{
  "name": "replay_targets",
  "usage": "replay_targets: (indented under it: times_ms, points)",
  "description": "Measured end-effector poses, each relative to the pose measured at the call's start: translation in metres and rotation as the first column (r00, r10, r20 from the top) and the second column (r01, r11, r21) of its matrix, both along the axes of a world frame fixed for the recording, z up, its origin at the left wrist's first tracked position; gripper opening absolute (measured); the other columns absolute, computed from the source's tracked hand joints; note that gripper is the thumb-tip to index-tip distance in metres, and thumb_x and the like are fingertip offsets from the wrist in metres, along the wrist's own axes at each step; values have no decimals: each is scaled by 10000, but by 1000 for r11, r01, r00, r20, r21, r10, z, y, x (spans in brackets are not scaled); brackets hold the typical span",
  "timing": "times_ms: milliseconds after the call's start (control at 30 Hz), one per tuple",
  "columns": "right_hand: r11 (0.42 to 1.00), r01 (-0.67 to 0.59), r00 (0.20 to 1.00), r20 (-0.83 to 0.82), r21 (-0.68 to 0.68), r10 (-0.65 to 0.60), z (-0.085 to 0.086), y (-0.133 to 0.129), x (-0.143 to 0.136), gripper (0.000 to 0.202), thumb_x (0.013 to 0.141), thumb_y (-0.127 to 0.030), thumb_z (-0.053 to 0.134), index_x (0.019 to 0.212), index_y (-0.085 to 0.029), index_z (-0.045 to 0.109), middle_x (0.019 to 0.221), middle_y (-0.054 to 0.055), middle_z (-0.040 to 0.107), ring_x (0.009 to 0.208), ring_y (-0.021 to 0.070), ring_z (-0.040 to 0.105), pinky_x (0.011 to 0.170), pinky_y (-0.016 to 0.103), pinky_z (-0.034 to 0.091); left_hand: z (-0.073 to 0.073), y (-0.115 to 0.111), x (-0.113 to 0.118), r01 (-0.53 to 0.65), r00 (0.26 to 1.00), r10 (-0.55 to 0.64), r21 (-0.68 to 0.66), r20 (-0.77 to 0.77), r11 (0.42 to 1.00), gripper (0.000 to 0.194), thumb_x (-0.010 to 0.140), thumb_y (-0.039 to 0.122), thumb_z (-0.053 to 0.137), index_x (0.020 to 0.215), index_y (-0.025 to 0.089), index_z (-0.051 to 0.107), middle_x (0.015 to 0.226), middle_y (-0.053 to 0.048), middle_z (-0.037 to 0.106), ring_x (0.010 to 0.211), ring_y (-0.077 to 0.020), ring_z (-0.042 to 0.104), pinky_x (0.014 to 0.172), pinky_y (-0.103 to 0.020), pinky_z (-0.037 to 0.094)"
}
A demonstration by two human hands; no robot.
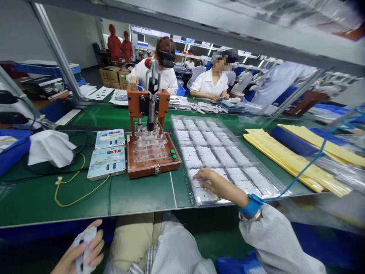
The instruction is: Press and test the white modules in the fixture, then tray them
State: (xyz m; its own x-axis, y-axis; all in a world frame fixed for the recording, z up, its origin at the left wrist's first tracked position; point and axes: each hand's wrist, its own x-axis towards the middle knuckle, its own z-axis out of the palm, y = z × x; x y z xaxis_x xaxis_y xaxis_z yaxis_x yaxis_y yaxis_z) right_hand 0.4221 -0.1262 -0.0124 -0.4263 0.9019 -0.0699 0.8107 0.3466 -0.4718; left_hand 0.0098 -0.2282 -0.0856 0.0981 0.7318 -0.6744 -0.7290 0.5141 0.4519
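Observation:
My left hand, low at the left below the table edge, has its fingers wrapped round a white plastic part with dark spots. Over the near left compartment of a clear tray, my right hand reaches down with its fingers bent. The tray holds rows of flat white parts, and my fingertips are at those parts; whether they grip one is too small to tell. A blue wrist strap with a coiled blue cord is on my right wrist.
Left of the tray stands a brown lever press with green buttons. Farther left are two control boxes, a yellow wire and a white cloth. Yellow sheets lie at right. Two people in white sit across the table. A metal shelf crosses overhead.

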Motion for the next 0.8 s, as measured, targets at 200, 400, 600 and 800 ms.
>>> replay_targets:
  times_ms: [200,400,600,800]
  points:
    - [994,19,1000,-9,111,-18,6,-5,-9,226,847,-158,467,1025,-184,603,990,99,626,949,260,584,820,430,484,59,19,31,-89,992,89,-4,92,996,440,749,136,593,1181,148,512,730,-28,556,588,-143,559,553,-305,496]
    - [948,-198,931,-256,250,262,36,-33,-90,311,923,-304,461,1229,-253,490,1210,91,529,1139,204,492,952,350,440,80,45,80,32,974,-58,118,217,992,385,920,233,390,1276,97,441,1113,-169,607,964,-260,623,874,-468,471]
    - [904,-406,878,-217,136,427,30,-26,-134,740,738,-419,705,1364,-217,366,1342,139,419,1264,267,354,1054,438,316,75,57,109,122,921,-171,158,351,980,265,938,248,379,963,94,593,861,-101,658,870,-233,642,820,-367,486]
    - [927,-373,876,-313,40,366,21,-17,-123,879,641,-492,755,1376,-242,342,1410,138,307,1314,289,282,1077,443,279,68,63,121,124,937,-164,146,308,982,189,905,140,417,849,104,595,708,-64,616,604,-142,611,575,-234,487]
